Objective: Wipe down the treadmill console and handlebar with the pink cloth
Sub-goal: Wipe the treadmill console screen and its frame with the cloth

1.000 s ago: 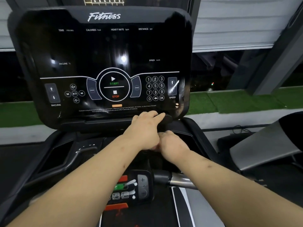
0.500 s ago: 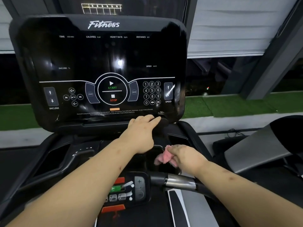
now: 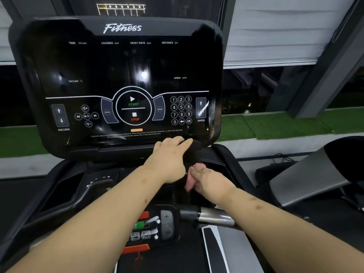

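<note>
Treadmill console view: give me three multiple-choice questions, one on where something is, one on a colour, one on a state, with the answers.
1. Where is the pink cloth?
A) spread over the console screen
B) bunched in the right hand, below the console's lower right corner
C) hanging from the top of the console

2. What colour is the STOP label?
A) green
B) red
C) white

3. How is the left hand placed?
A) curled into a fist
B) pinching the cloth
C) fingers straight, resting on the console's lower edge

Answers:
1 B: the cloth pokes out of the right hand's grip.
2 B: the letters are red, under the green START label.
3 C: its fingers lie flat along that edge and hold nothing.
</note>
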Action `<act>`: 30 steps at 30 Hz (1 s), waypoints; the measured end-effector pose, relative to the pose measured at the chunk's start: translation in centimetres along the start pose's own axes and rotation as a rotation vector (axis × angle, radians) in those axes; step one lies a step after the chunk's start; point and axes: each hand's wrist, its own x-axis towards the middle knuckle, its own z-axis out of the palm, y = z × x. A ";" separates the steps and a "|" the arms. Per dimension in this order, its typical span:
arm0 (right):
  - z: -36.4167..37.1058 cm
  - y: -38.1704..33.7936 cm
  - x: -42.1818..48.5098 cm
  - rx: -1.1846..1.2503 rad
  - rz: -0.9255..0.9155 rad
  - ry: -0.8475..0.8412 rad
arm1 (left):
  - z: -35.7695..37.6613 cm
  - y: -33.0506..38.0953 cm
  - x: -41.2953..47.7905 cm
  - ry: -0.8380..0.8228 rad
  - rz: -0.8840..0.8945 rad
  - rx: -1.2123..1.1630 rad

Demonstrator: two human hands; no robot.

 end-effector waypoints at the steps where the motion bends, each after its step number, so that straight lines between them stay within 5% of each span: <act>1: 0.2 0.3 -0.7 -0.003 0.004 -0.021 | -0.1 0.2 0.1 0.002 -0.011 0.002; 14: -1.5 5.6 -9.4 0.118 0.346 -0.163 | 0.0 3.4 1.2 0.035 -0.077 0.000; 30: -0.3 4.6 -8.8 0.180 0.414 -0.124 | 2.0 4.9 2.6 0.117 -0.052 0.056</act>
